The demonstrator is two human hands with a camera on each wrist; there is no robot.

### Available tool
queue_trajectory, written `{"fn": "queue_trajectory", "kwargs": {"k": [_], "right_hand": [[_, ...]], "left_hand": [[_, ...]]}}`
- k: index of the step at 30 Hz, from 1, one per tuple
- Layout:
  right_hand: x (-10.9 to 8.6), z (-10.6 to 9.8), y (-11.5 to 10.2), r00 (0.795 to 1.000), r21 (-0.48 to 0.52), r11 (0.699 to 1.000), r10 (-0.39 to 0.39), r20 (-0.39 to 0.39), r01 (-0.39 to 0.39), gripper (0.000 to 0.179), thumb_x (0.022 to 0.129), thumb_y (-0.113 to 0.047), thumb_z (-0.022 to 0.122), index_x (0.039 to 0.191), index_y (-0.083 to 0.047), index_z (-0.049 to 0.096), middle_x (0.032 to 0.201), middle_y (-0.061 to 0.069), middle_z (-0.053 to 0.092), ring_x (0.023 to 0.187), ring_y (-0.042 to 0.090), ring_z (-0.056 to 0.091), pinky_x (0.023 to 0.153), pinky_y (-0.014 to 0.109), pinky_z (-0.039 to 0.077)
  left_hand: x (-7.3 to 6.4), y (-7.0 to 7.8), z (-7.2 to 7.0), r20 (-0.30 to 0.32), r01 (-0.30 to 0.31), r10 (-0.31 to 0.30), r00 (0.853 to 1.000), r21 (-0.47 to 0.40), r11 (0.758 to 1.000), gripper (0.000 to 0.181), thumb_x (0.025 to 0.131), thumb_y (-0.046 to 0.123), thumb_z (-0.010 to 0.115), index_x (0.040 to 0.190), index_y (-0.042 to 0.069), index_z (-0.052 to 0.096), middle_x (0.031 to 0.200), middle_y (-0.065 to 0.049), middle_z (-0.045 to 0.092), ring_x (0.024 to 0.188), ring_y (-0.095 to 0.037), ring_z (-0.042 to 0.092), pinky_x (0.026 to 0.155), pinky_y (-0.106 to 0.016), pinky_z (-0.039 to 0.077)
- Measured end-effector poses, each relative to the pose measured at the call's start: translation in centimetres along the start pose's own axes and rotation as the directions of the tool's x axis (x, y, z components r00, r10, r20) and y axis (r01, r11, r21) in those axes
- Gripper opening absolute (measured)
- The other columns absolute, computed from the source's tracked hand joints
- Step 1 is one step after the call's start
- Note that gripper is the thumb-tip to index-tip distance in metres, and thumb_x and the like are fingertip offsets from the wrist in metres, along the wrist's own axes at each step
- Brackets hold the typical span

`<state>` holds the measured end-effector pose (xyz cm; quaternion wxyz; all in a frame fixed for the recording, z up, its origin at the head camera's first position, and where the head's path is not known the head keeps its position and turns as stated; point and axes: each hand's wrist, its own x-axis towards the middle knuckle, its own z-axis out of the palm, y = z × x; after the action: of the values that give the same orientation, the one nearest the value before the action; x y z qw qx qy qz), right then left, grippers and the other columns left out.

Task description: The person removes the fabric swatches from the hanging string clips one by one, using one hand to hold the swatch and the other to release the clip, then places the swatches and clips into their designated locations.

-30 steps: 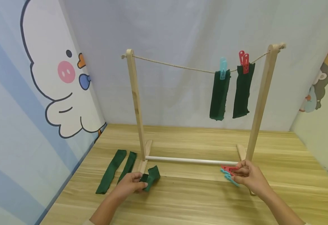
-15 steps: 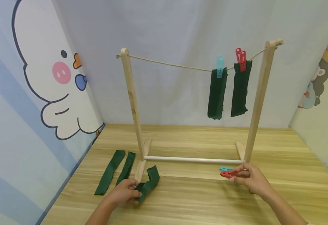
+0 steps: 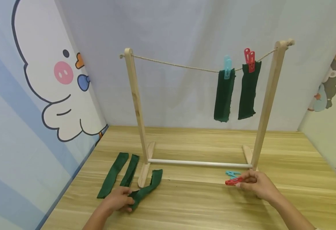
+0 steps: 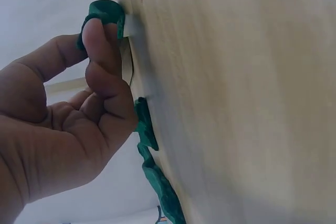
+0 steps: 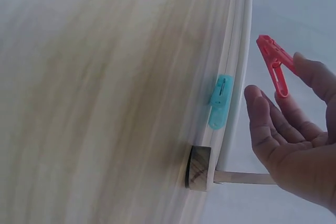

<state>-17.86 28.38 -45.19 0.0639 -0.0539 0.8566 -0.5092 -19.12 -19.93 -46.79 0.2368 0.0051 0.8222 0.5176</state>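
Held strip: narrow dark-green cloth strip [image 3: 144,192], over the near tabletop, one end in the left hand, the other bent upward just right of the rack's left foot.
Left hand [image 3: 118,199]: pinches that strip near its end between thumb and finger. Whether the cloth is doubled there, cannot tell.
Strip risk: the slack length could twist or snag on the pale wooden foot [image 3: 143,175] if pulled leftward; a small pinch could let the cloth slip.
Right hand [image 3: 257,184]: pinches a red plastic clothes-peg [image 3: 233,181] by its handles, thumb on one, a finger on the other.
Red peg risk: an off-centre squeeze could make it swivel or spring free.
Spare peg: light-blue plastic clothes-peg [image 3: 232,174] on the table just beyond the red one; a low sweep could knock it away.
Loose strips: two flat dark-green cloth strips, outer [image 3: 114,174] and inner [image 3: 130,171]; the inner lies close to the left hand and could be dragged along.
Line: thin tan rope [image 3: 173,65], sagging, two pegged green strips towards its right end; a tug could probably shift them or rock the wooden rack [image 3: 136,105].
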Motion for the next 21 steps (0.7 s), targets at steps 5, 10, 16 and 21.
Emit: {"fn": "queue_trajectory", "kwargs": {"k": [5, 10, 16, 21], "right_hand": [[-0.1, 0.4, 0.0, 1.0, -0.11, 0.994, -0.021, -0.016, 0.019, 0.03, 0.079, -0.015, 0.075, 0.096, 0.006, 0.062, 0.083, 0.006, 0.063, 0.077, 0.019, 0.06, 0.063, 0.026, 0.049], [0.0, 0.5, 0.3, 0.999, -0.209, 0.978, -0.023, -0.037, 0.014, 0.025, 0.076, -0.014, 0.077, 0.089, 0.002, 0.062, 0.079, 0.004, 0.061, 0.074, 0.018, 0.058, 0.063, 0.028, 0.047], [0.0, 0.7, 0.6, 0.998, -0.332, 0.943, -0.006, -0.058, -0.013, 0.024, 0.072, -0.011, 0.078, 0.084, -0.001, 0.059, 0.075, 0.001, 0.059, 0.071, 0.016, 0.056, 0.061, 0.03, 0.047], [0.0, 0.8, 0.8, 0.997, -0.454, 0.891, -0.017, -0.07, -0.016, 0.028, 0.067, -0.013, 0.08, 0.077, -0.005, 0.055, 0.067, 0.0, 0.053, 0.062, 0.016, 0.049, 0.054, 0.032, 0.042]], "left_hand": [[0.2, -0.2, 0.3, 0.132, -0.039, 0.039, 0.99, -0.001, 0.999, 0.041, 0.078, 0.003, 0.066, 0.11, -0.017, 0.053, 0.071, -0.01, 0.061, 0.061, -0.021, 0.065, 0.054, -0.028, 0.05], [0.0, 0.4, 0.8, 0.165, -0.045, 0.041, 0.986, 0.021, 0.999, 0.023, 0.08, 0.004, 0.066, 0.098, -0.009, 0.06, 0.068, -0.009, 0.062, 0.056, -0.018, 0.063, 0.051, -0.028, 0.05], [0.0, 0.6, 1.0, 0.171, -0.062, 0.054, 0.984, 0.044, 0.997, 0.006, 0.08, 0.002, 0.067, 0.08, -0.001, 0.063, 0.071, -0.005, 0.061, 0.056, -0.017, 0.063, 0.052, -0.028, 0.05], [0.3, 0.6, 1.4, 0.192, -0.09, 0.085, 0.978, 0.019, 0.996, 0.004, 0.08, 0.001, 0.065, 0.08, -0.001, 0.062, 0.07, -0.004, 0.06, 0.059, -0.021, 0.064, 0.053, -0.03, 0.052]]}}
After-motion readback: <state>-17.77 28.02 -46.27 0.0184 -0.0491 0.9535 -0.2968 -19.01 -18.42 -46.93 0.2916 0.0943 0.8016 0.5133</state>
